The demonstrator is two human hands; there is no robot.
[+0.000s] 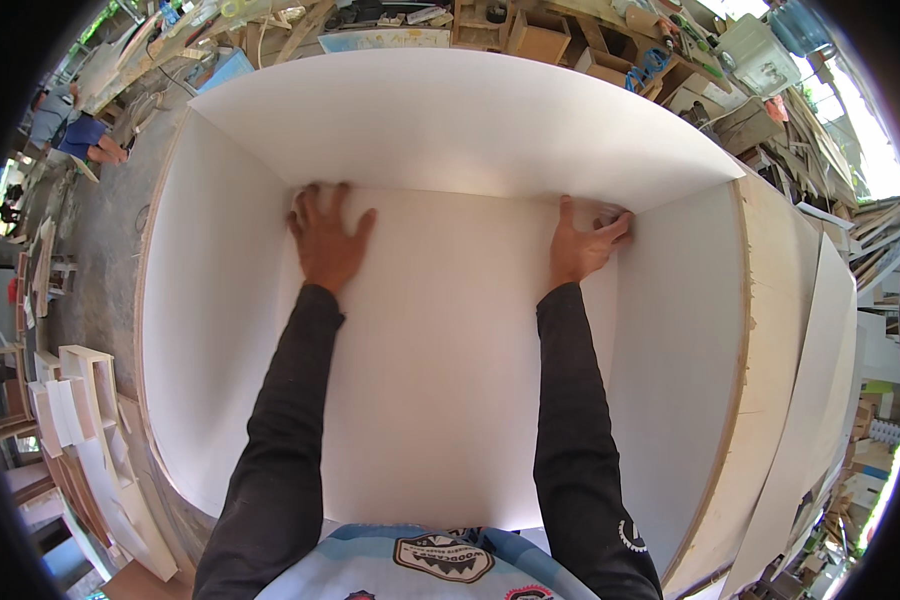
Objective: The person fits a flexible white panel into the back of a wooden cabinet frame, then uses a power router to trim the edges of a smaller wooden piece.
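Both my arms, in dark sleeves, reach into a large white-lined wooden box (440, 350) with an open near side. My left hand (332, 240) lies with fingers spread on the white bottom panel, its fingertips at the far left corner by the back wall (450, 120). At the far right corner, my right hand (582, 243) has its thumb stretched out along the panel and its fingers pointing toward the right wall (680, 300). Some of its fingers are smeared by motion. Neither hand shows anything held. The left wall (215, 280) stands beside my left arm.
Pale plywood and white sheets (790, 380) lie against the box's right side. White and wooden frames (100, 440) stand on the floor at left. A cluttered workbench (530, 35) runs behind the box. Scrap wood (810, 150) is piled far right. Another person (75, 125) is at far left.
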